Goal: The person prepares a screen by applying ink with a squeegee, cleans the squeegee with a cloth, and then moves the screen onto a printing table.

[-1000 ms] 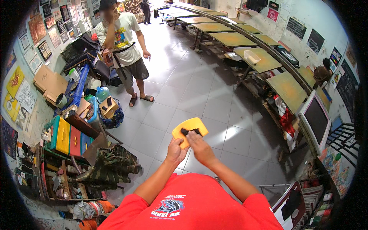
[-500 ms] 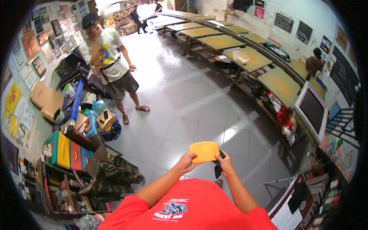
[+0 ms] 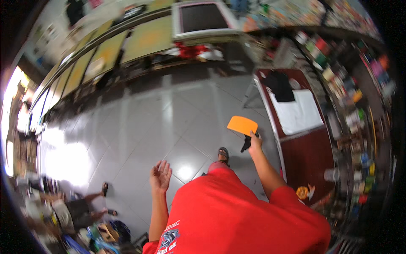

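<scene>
The right hand (image 3: 254,139) is held out in front of the body and closes around the black handle of one flat orange scraper with rounded corners (image 3: 242,125). The orange blade sticks up and away from the hand, over the shiny grey tiled floor (image 3: 139,127). A bit of the black handle hangs down under the fingers.

The left hand (image 3: 160,175) holds nothing. It is open, with the palm facing up and the fingers loosely spread and a little bent. It is well apart from the scraper, lower down and off to the left of it.

There is one scraper and there are two hands. One foot in a dark sandal (image 3: 223,154) shows on the floor between the two hands, nearer to the right hand. The person wears a red T-shirt (image 3: 237,211) that fills the bottom of the view.

Just to the right of the right hand stands one dark red-brown wooden table (image 3: 304,156). On it lie one white cloth (image 3: 298,113) and, further away, one black cloth (image 3: 282,86). Near the right elbow, by the table edge, sits one small round orange thing (image 3: 302,192); I cannot tell what it is.

Far from the left hand, down at the left, another person's legs and sandals (image 3: 95,202) show, blurry
</scene>
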The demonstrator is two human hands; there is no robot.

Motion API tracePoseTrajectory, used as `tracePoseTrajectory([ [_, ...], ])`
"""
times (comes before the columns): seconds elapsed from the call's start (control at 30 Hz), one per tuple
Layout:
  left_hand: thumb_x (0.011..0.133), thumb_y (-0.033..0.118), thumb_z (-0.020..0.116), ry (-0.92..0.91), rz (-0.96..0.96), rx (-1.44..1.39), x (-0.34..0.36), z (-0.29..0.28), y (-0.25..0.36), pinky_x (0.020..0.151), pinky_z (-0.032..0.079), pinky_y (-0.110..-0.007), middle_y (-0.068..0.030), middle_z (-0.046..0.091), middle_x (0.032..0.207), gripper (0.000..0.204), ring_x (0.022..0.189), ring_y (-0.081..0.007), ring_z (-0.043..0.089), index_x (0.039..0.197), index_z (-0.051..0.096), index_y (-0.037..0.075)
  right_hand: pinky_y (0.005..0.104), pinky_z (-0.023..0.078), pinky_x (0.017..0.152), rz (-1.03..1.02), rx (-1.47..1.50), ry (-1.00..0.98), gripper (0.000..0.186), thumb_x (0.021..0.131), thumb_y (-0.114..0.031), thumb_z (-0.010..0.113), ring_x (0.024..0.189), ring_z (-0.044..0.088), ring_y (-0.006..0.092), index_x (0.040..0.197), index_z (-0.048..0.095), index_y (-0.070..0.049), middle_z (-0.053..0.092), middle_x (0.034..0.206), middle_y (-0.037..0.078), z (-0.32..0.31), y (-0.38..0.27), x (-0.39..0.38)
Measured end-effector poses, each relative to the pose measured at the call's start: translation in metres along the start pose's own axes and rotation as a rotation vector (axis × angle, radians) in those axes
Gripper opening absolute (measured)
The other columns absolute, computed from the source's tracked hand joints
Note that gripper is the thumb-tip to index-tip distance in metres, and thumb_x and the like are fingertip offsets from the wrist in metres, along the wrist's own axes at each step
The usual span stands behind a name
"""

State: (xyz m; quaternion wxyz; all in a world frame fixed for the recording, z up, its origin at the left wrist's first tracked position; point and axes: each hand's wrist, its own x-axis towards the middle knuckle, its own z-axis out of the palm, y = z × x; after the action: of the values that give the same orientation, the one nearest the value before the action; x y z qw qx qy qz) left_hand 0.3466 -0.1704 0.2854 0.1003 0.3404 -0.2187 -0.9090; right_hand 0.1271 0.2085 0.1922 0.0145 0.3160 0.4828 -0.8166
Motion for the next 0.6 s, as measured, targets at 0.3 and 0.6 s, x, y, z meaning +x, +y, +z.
tracePoseTrajectory([
  [0.3,0.092,0.034,0.036,-0.095,-0.211,0.112,0.100,0.123,-0.046,0.081,0.047,-0.039,-0.0120,0.055,0.112,0.035,0.099,-0.0236,0.055,0.111,0.047,0.006,0.0357,0.049,0.077,-0.249,0.136,0.602,0.048,0.082,-0.018,0.062,0.092,0.058,0.0242,0.120,0.042,0.002,0.056,0.106,0.012,-0.119,-0.074,0.113],
  [0.6,0.085,0.059,0.031,-0.403,-0.346,-0.143,0.143,0.268,-0.095,0.103,0.025,-0.048,-0.0171,0.031,0.137,0.073,0.127,-0.0303,0.029,0.135,0.027,0.007,0.0367,0.047,0.077,0.017,0.020,0.768,0.037,0.087,-0.021,0.044,0.094,0.056,0.0256,0.111,0.051,0.005,0.053,0.113,0.015,-0.126,-0.128,0.159],
])
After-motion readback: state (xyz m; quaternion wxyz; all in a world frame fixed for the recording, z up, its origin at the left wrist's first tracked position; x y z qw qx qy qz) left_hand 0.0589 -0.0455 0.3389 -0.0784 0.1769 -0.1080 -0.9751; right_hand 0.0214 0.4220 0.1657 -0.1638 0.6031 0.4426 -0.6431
